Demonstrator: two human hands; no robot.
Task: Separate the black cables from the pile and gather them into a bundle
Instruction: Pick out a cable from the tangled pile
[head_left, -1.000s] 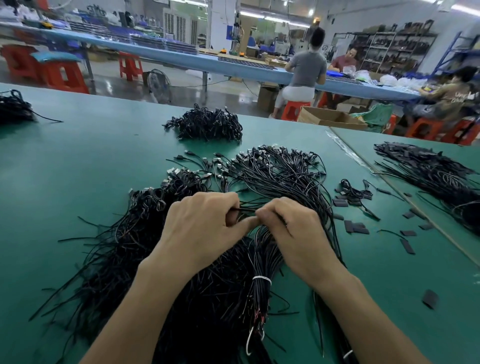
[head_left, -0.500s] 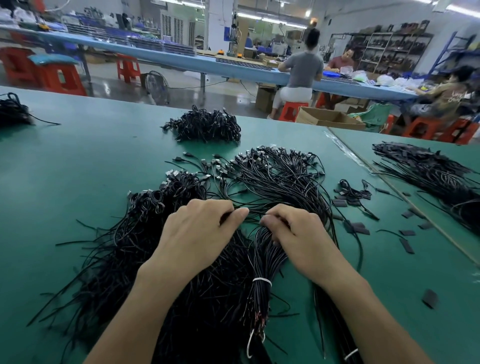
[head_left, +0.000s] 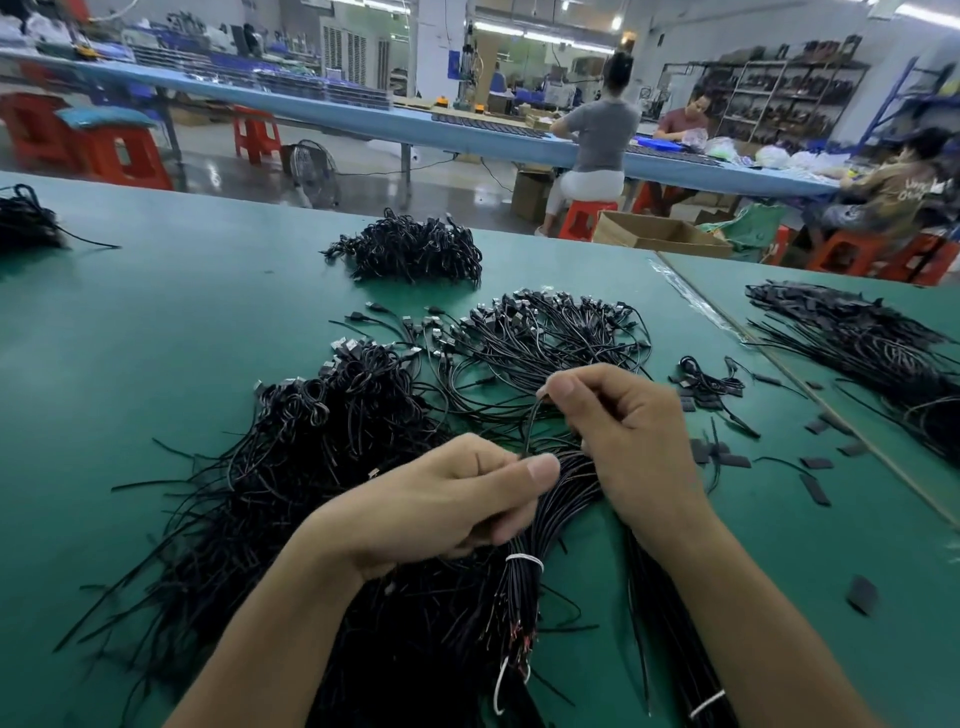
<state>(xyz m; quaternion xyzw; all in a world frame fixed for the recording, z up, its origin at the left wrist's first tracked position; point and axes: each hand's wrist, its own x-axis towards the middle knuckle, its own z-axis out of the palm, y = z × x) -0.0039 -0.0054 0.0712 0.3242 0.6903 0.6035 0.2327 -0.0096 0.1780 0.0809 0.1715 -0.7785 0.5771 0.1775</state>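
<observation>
As I look down at the green table (head_left: 156, 312), both my hands are busy with one black cable (head_left: 531, 423). My right hand (head_left: 628, 431) is up a bit higher and pinches the top of it with thumb and finger. My left hand (head_left: 447, 504) is lower and nearer to me, and its thumb and finger pinch the bottom end. My hands are close but do not touch. The cable runs between them, bent a little.

Just under my left hand lies the bundle (head_left: 558, 499), a thick bunch of black cables held by a white tie (head_left: 524, 559). My left fingers curl over its top (I cannot tell if they squeeze it too).

On my left is the big pile (head_left: 311, 457), all messy, with loose ends poking out every way. Past my hands, more cables fan out (head_left: 545, 338), and their little plugs point away from me. Farther back sits a small heap (head_left: 410, 249). Another heap (head_left: 26, 218) is at the far left edge. A long heap (head_left: 857, 343) lies on the next table to my right.

Little flat black bits (head_left: 727, 460) lie near my right hand. Far behind, people sit on red stools (head_left: 587, 218) at a long blue table (head_left: 363, 111).
</observation>
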